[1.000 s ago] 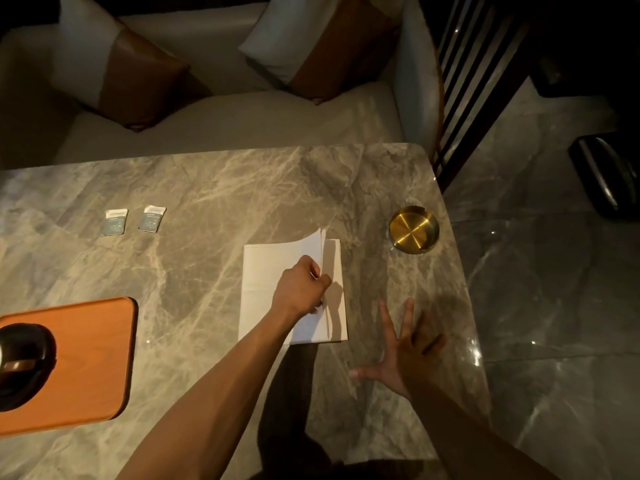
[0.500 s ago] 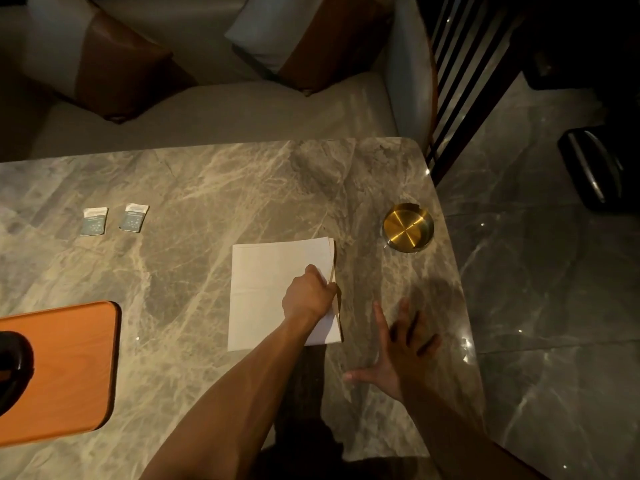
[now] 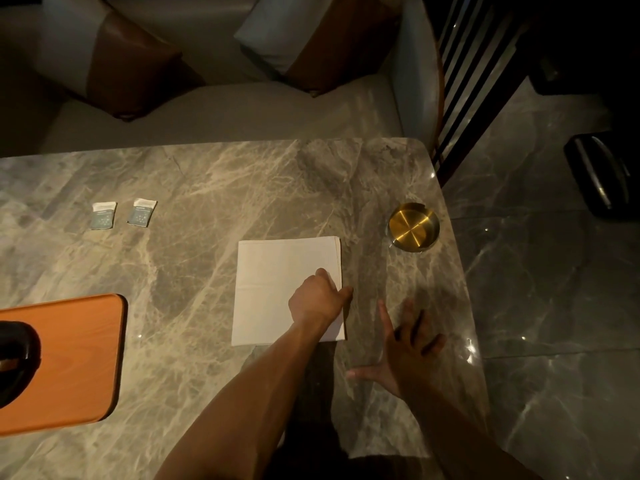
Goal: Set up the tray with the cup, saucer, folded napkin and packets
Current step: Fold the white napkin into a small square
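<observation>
At the far left we see an orange wooden tray (image 3: 69,362) lying on the marble worktop (image 3: 194,278), with a dark object (image 3: 15,362) on it cut off by the frame edge; we cannot tell what it is. Beyond the tray, two small packets (image 3: 104,215) lie side by side, well apart from everything else. Near the middle, the folded white napkin (image 3: 273,289) lies flat on the worktop, its layered edges on the right. Our left hand (image 3: 317,299) rests on the napkin's right edge with fingers curled under, and whether they pinch the cloth we cannot tell. Just right of the napkin, our right hand (image 3: 405,351) is spread wide, fingers straight, holding nothing. A round brass ashtray (image 3: 414,227) sits near the worktop's right edge.
</observation>
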The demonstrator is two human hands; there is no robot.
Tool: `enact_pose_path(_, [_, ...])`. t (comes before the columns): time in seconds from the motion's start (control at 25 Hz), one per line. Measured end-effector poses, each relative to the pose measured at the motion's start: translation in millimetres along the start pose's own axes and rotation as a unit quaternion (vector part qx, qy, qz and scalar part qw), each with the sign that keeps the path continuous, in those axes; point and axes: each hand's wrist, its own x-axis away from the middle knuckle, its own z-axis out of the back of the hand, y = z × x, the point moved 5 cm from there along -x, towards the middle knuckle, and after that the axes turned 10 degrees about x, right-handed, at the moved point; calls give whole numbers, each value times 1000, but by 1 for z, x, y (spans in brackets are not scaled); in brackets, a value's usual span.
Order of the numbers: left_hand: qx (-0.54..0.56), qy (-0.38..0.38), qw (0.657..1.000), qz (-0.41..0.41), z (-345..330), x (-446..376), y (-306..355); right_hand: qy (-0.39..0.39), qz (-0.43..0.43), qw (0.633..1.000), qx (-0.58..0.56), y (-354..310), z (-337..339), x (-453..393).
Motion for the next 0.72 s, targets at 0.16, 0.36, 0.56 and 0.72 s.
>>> enact_pose_path(0.16, [44,19,996,-77,15,15,-16,-6,-2,1000,11,-2,0,1])
enact_pose_path(0.36, [-21,117,972,-205,59,34,-80,30,3,1000,-6,0,-2,3])
enact_pose_path(0.56, [-79,186,943,-265,71,33,-113,281,55,958,-7,-47,34,10])
enact_pose_path(0.72, [-90,141,939,-302,55,20,-93,310,207,927,39,-144,48,-15])
